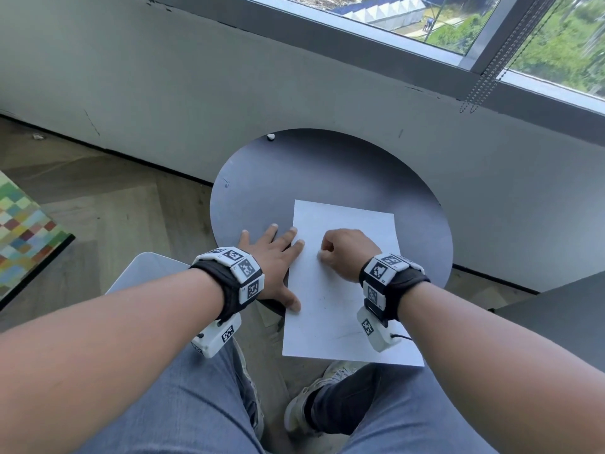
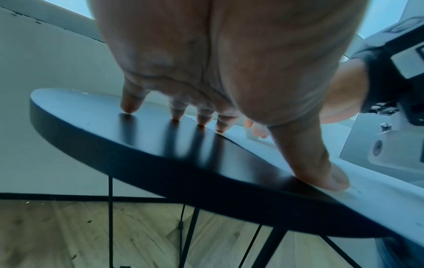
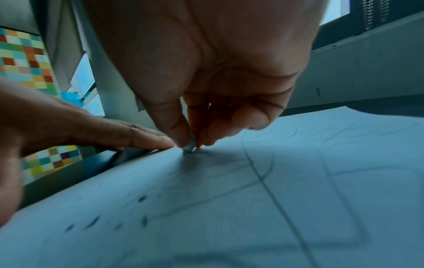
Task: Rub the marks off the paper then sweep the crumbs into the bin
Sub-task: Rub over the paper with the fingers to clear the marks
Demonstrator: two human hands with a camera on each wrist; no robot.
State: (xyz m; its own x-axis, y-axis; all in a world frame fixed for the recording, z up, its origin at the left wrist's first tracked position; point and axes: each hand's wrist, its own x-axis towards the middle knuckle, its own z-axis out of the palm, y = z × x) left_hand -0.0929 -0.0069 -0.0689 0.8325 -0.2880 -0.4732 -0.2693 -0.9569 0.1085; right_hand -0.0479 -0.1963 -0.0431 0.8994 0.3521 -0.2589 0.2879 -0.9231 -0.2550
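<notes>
While I am watching through the head camera, my left hand (image 1: 274,257) is lying flat with its fingers spread and straight, pressing down across the left edge of the white rectangular sheet of paper (image 1: 340,309). The thumb and two fingertips are resting on the sheet; the other fingers are touching the round dark matte tabletop (image 1: 327,172) just beside it. My right hand (image 1: 347,253) is curling into a loose fist over the middle of the sheet, and in the right wrist view its thumb and fingertips are pinching a small grey-white eraser (image 3: 190,145) whose lower end is touching the paper. Faint pencil lines (image 3: 263,177) are crossing the sheet near that spot, and small dark crumbs (image 3: 142,198) are lying scattered on the paper closer to me. The near end of the sheet is hanging past the table edge above my knees.

From the left wrist view the tabletop is showing a thick dark rim and thin black metal legs (image 2: 110,217). A small white object (image 1: 270,136) is sitting at the far edge of the table; I cannot tell what it is. Pale wooden herringbone flooring (image 1: 108,204) is spreading beneath, a grey wall (image 1: 163,77) is rising behind the table under a window (image 1: 458,21) with a hanging bead chain (image 1: 484,80), and a multicoloured checkered panel (image 1: 23,231) is showing at the left.
</notes>
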